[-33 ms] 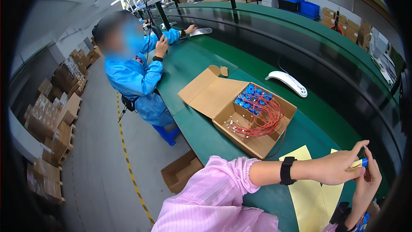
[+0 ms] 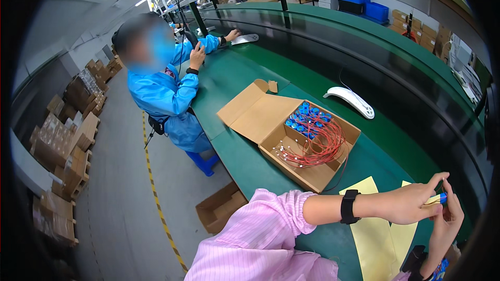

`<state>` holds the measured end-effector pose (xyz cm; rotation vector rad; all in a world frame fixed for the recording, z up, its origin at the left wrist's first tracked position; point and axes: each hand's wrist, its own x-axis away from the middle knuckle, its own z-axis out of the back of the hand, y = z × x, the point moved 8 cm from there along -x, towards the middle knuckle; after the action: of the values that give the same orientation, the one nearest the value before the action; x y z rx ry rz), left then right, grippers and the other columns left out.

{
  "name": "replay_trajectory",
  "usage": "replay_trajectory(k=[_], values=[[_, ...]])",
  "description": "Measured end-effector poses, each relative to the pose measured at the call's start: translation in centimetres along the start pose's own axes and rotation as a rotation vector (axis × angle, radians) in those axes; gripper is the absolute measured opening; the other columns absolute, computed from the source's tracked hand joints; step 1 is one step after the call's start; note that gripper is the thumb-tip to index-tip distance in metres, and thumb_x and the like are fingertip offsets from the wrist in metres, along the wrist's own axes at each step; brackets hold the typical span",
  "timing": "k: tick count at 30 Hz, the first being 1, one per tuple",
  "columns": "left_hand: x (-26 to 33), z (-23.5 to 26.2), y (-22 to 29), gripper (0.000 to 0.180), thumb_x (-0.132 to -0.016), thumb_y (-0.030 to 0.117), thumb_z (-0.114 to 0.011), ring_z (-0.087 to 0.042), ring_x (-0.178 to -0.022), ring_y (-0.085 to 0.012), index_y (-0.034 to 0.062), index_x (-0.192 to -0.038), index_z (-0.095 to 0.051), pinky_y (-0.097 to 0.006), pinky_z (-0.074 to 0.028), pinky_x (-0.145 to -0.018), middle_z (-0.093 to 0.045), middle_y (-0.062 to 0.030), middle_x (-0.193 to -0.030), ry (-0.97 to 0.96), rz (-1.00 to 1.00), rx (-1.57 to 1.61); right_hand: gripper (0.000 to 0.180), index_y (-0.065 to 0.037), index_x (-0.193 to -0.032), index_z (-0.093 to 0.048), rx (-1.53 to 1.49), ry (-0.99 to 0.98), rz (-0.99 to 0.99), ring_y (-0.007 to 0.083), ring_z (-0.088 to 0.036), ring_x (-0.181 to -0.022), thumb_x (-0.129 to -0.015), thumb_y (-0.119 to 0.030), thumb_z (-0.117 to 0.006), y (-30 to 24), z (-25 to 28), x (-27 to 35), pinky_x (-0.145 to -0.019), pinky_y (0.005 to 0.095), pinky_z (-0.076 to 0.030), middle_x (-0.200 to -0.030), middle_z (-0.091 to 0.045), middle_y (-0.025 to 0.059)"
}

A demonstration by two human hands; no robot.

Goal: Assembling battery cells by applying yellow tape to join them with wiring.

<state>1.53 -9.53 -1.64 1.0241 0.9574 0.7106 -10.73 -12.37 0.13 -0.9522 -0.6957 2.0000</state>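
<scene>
My left hand [image 2: 407, 204] reaches across from the lower middle, with a pink striped sleeve and a black wristband. It meets my right hand [image 2: 447, 225] at the right side of the view. Both sets of fingers are closed around a small blue-ended piece with a yellow strip [image 2: 436, 199], partly covered by the fingers. Fingertips of the two hands come together just above it. Yellow paper sheets [image 2: 371, 229] lie on the green table under my left forearm. Farther left, an open cardboard box [image 2: 291, 174] holds blue cylindrical pieces [image 2: 302, 118] and a tangle of red wires [image 2: 330, 143].
A white curved part with a thin wire [image 2: 351, 101] lies beyond the box, beside a dark conveyor belt [image 2: 375, 80]. A co-worker in a blue jacket [image 2: 161, 93] works at the table's far left, holding a dark tool. An open carton [image 2: 221, 209] stands on the floor below the edge.
</scene>
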Motion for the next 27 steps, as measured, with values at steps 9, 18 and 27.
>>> replay_trajectory(k=[9,18,27], values=[[0.2,-1.9,-1.4,0.074,-0.095,0.015,-0.05,-0.057,-0.063,-0.0338,-0.0052,-0.144,0.002,-0.038,-0.043,-0.059,-0.057,-0.0194,-0.07,-0.053,-0.103,-0.123,0.062,-0.005,-0.138,-0.038,-0.095,-0.104,0.0,0.0016,-0.045,-0.065,-0.084,-0.013,-0.068,-0.3,0.3,0.3,-0.053,0.0153,-0.033,-0.082,-0.053,-0.0002],[0.2,-2.3,-0.9,0.082,-0.092,0.021,-0.054,-0.056,-0.054,-0.037,-0.0133,-0.14,0.004,-0.039,-0.046,-0.055,-0.058,-0.0194,-0.063,-0.055,-0.207,-0.391,0.073,-0.009,-0.146,-0.024,-0.136,-0.007,0.013,0.0036,-0.043,-0.065,-0.087,-0.018,-0.066,-0.7,0.2,0.5,-0.057,0.0161,-0.031,-0.076,-0.047,-0.0017],[0.9,-1.2,0.8,0.042,-0.088,0.016,-0.058,-0.058,-0.055,-0.0373,-0.0073,-0.12,-0.044,-0.041,-0.046,-0.054,-0.06,-0.0206,-0.068,0.087,-0.337,-0.429,0.068,-0.009,-0.148,-0.021,-0.032,0.148,0.064,0.0059,-0.044,-0.072,-0.092,-0.024,-0.056,0.0,2.9,0.5,-0.057,0.0181,-0.031,-0.088,-0.045,0.0005]])
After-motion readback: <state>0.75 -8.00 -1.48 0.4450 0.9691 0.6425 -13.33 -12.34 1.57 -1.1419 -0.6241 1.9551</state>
